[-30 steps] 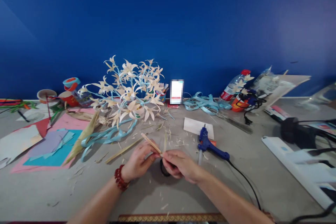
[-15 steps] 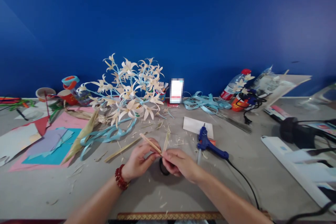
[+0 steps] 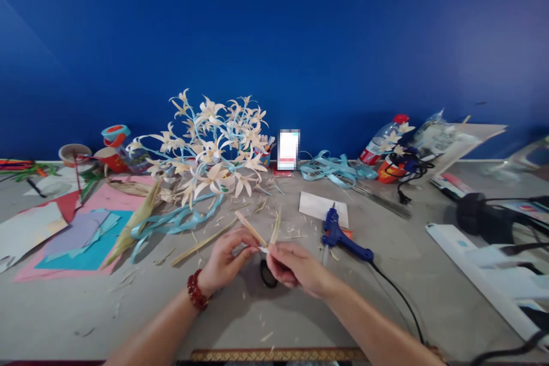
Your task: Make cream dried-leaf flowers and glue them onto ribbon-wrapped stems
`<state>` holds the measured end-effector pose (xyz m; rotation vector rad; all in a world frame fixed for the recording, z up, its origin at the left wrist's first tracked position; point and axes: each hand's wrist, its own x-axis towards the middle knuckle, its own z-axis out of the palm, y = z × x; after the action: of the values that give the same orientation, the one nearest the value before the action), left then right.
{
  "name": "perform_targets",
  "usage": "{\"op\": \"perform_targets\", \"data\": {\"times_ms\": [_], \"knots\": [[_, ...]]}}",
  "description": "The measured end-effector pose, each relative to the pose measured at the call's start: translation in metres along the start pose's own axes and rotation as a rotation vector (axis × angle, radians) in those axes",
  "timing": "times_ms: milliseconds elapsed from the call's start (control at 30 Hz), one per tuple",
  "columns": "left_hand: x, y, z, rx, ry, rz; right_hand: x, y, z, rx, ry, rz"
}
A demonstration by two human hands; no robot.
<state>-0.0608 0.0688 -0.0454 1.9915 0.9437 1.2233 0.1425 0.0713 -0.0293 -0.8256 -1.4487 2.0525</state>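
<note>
My left hand (image 3: 229, 257), with a red bead bracelet (image 3: 197, 290) at its wrist, pinches the end of a small pale piece. My right hand (image 3: 295, 266) is closed on the base of pale husk strips (image 3: 275, 229); one strip leans up to the left, another stands nearly upright. The fingertips of both hands almost meet. Below them a black ring-shaped handle (image 3: 268, 274) lies on the table, partly hidden by my right hand. A long dry strip (image 3: 199, 246) rests left of my hands.
White flowers on blue stems (image 3: 210, 154) stand at the back. A blue glue gun (image 3: 343, 235) with its cord lies to the right. Coloured paper (image 3: 77, 240) and a dry husk (image 3: 135, 223) lie left, a bottle (image 3: 381, 140) and white power strip (image 3: 472, 274) right.
My left fingers have shifted slightly left and down, onto a small pale piece between the hands. The strips in my right hand have tilted a little to the right.
</note>
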Motion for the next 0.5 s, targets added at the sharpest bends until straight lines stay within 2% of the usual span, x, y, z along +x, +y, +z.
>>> {"op": "perform_targets", "data": {"times_ms": [100,167,333,500], "knots": [[-0.0022,-0.0015,-0.0003,0.01,0.025,-0.053,0.0015,0.0034,0.0002,-0.442,0.17,-0.194],[-0.0034,-0.0024,-0.0011,0.024,0.02,-0.036,0.0016,0.0044,0.0003,-0.613,0.224,-0.257],[-0.0052,-0.0043,-0.0026,0.082,0.015,0.001,0.0018,0.0061,-0.0042,-0.635,0.259,-0.27],[-0.0044,-0.0058,-0.002,0.008,-0.014,0.033,0.0033,0.0095,-0.0085,-0.53,0.223,-0.223]]}}
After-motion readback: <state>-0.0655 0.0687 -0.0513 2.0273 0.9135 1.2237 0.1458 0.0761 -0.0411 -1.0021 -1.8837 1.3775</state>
